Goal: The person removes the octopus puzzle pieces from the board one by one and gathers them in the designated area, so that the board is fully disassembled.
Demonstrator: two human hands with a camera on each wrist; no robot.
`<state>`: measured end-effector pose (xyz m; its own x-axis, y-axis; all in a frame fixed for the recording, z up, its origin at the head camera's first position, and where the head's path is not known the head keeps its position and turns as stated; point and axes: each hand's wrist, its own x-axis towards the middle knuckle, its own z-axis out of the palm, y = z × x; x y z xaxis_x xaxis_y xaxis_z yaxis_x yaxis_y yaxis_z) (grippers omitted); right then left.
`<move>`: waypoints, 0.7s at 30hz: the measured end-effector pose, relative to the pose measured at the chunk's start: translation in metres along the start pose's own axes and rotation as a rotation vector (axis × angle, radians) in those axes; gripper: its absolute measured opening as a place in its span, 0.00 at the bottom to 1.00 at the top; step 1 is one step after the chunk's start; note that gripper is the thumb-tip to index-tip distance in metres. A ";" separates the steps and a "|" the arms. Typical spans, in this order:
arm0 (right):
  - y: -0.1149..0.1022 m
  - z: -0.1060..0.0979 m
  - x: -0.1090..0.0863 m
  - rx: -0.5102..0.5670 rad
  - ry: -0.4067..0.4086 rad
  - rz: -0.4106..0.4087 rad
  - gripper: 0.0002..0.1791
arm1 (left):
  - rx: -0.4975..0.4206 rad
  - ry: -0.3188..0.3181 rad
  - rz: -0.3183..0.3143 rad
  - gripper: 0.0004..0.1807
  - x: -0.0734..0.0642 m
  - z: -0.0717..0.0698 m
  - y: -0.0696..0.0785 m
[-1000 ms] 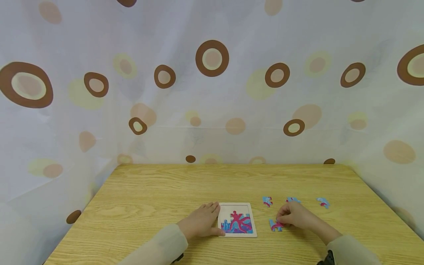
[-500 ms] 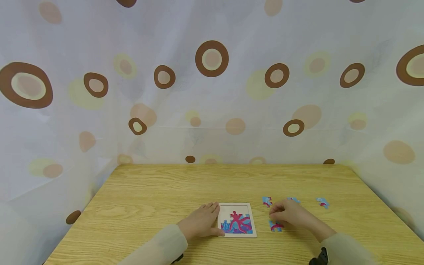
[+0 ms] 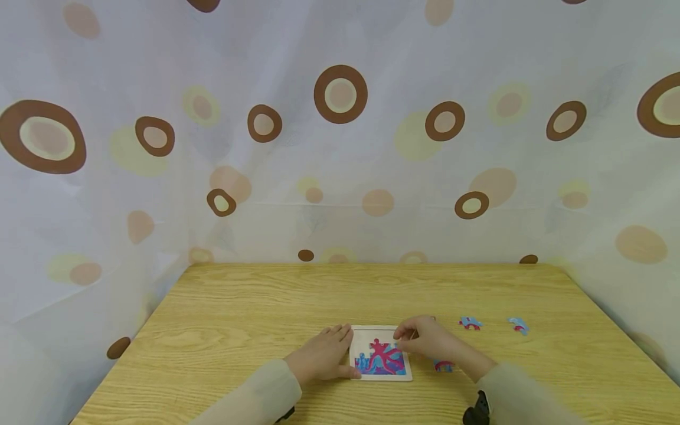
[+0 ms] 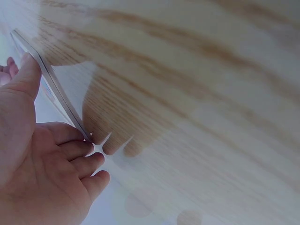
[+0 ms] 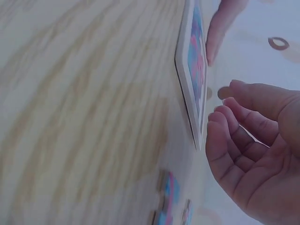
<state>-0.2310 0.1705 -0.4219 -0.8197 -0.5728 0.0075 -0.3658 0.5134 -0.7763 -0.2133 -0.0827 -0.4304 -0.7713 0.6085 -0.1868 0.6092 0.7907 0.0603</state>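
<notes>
A square white puzzle tray (image 3: 379, 378) lies on the table, its lower part filled with joined pieces of a pink and blue octopus picture (image 3: 385, 363). My left hand (image 3: 323, 356) rests beside the tray's left edge, fingers extended and thumb at its lower left corner. Over the tray's upper right side is my right hand (image 3: 425, 337). The right wrist view shows the fingers of my right hand (image 5: 255, 140) bent, thumb apart from them, and no piece between them. A loose jigsaw piece (image 3: 444, 366) lies partly hidden below that hand.
Two more loose pieces, one nearer (image 3: 470, 323) and one farther right (image 3: 517, 325), lie on the wooden table (image 3: 239, 307). Another is almost wholly hidden behind my right hand. A patterned white sheet (image 3: 340, 177) encloses the table's back and sides.
My right hand has moved left, from the loose piece right of the tray to above the tray's upper right side. My left hand and the tray have stayed put.
</notes>
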 end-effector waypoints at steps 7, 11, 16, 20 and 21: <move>-0.007 0.015 0.012 -0.043 -0.006 -0.007 0.09 | -0.004 0.012 0.007 0.46 -0.001 -0.001 0.000; -0.007 0.021 0.015 -0.059 -0.003 0.008 0.10 | -0.009 0.011 0.009 0.46 -0.001 -0.002 0.000; -0.011 0.025 0.016 -0.060 0.005 0.032 0.09 | -0.013 0.012 0.003 0.46 -0.001 -0.002 0.001; -0.015 0.026 0.016 -0.072 0.006 0.051 0.08 | -0.012 0.016 0.001 0.46 -0.002 -0.003 0.001; -0.015 0.026 0.016 -0.070 0.005 0.056 0.08 | -0.013 0.017 0.001 0.46 -0.002 -0.003 0.001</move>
<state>-0.2271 0.1366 -0.4264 -0.8419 -0.5387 -0.0316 -0.3489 0.5880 -0.7297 -0.2118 -0.0828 -0.4272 -0.7738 0.6101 -0.1701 0.6075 0.7909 0.0731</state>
